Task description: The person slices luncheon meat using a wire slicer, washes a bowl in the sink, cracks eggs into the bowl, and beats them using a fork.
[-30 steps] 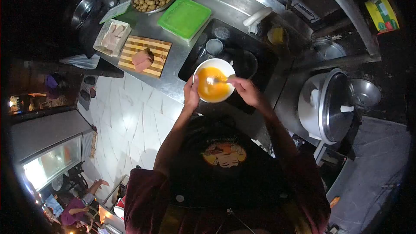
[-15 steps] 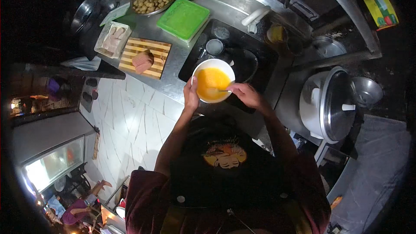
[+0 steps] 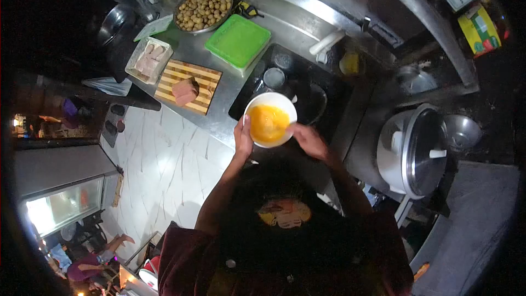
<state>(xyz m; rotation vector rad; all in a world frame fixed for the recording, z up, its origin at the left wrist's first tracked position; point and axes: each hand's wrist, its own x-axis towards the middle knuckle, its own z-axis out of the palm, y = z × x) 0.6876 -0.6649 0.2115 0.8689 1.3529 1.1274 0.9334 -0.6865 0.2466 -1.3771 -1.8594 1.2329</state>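
A white bowl (image 3: 293, 111) of orange-yellow liquid, like beaten egg, is held over the near edge of the black sink. My left hand (image 3: 243, 136) grips its left rim, thumb on the inside wall. At the right rim, my right hand (image 3: 309, 140) is closed round a thin utensil that reaches into the liquid; motion blurs the hand and the utensil. Left of the bowl lies a striped cutting board (image 3: 206, 89) with a block of pink meat (image 3: 186, 92) on it.
Beyond the board are a tray of pale meat (image 3: 149, 60), a green-lidded container (image 3: 238, 40) and a bowl of small potatoes (image 3: 203, 10). A metal cup (image 3: 274, 78) stands in the sink. At the right is a large lidded cooker (image 3: 412, 151). A person (image 3: 85, 268) is at the lower left.
The view has tilted, so the counter and bowl appear lower. My right hand has kept moving the utensil through the liquid, while my left hand still holds the bowl.
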